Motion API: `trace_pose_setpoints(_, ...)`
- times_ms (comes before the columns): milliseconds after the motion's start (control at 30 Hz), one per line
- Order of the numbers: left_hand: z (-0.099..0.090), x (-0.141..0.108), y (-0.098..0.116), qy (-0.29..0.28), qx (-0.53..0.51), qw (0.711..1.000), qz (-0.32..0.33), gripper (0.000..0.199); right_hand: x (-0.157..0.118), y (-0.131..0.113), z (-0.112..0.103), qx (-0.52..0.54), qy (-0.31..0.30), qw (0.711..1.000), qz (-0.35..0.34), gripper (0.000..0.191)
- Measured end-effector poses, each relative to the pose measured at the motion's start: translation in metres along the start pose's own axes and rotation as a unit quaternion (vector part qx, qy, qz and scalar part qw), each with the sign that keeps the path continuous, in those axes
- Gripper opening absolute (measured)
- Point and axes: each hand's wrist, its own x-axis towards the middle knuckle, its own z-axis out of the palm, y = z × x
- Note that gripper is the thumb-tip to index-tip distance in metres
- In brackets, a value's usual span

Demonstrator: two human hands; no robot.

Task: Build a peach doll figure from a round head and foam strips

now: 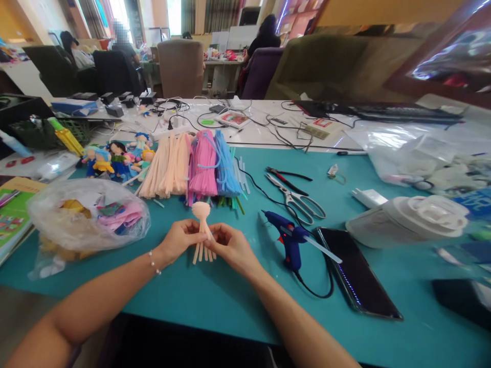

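Between both hands, above the teal mat, is a small peach figure made of pipe cleaners (201, 210), with a rounded top and several loose strands fanning out below. My left hand (181, 239) pinches it from the left at its middle, thumb across the front. From the other side my right hand (230, 245) grips it lower, at the strands, fingers closed. Just beyond the figure lie bundles of peach pipe cleaners (166, 166), pink pipe cleaners (203, 166) and blue pipe cleaners (226, 166).
Right of my hands lie a blue glue gun (287, 235), scissors (299, 199), pliers (289, 179), a phone (358, 273) and a white lidded cup (406, 220). On the left are a plastic bag of scraps (92, 214) and several small dolls (118, 156). People sit farther back.
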Motion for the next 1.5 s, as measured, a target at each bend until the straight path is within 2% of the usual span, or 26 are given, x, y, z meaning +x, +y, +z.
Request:
trace_pose_setpoints(167, 0.0006, -0.0016, 0.0023, -0.017, -0.02, 0.998, -0.054, 0.032, -0.0018, 0.0011, -0.001, 0.013, -0.01, 0.999, 0.03, 0.031)
trace_pose_setpoints(267, 0.0012, -0.0022, 0.0034, -0.011, -0.021, 0.998, -0.061, 0.031, -0.0022, 0.0022, -0.0028, 0.022, -0.011, 0.999, 0.029, 0.029)
trace_pose_setpoints(467, 0.0025, -0.003, 0.0048, -0.01, -0.013, 0.998, -0.056, 0.024, -0.0042, 0.0057, -0.0053, -0.037, 0.051, 0.998, -0.013, 0.021)
trace_pose_setpoints(667, 0.0025, -0.0034, 0.0072, -0.003, -0.009, 0.998, -0.067, 0.024, -0.0037, 0.0062, -0.0045, 0.014, 0.009, 1.0, 0.006, 0.028)
trace_pose_setpoints(800, 0.0015, -0.0029, 0.0055, -0.007, 0.0, 0.998, -0.061, 0.023, -0.0018, 0.007, -0.0035, 0.061, 0.015, 0.998, 0.031, 0.036)
trace_pose_setpoints(1133, 0.0011, -0.0039, 0.0066, -0.024, -0.022, 0.996, -0.081, 0.027, -0.0036, 0.001, -0.0066, 0.144, 0.001, 0.985, 0.096, 0.033)
trace_pose_setpoints(1300, -0.0002, -0.0042, 0.0066, -0.037, -0.036, 0.995, -0.086, 0.029, -0.0034, 0.0035, -0.0089, 0.167, -0.028, 0.981, 0.099, 0.036)
trace_pose_setpoints(1500, -0.0003, -0.0052, 0.0077, -0.012, -0.042, 0.996, -0.083, 0.027, -0.0026, 0.006, -0.0082, 0.164, -0.029, 0.981, 0.098, 0.043)
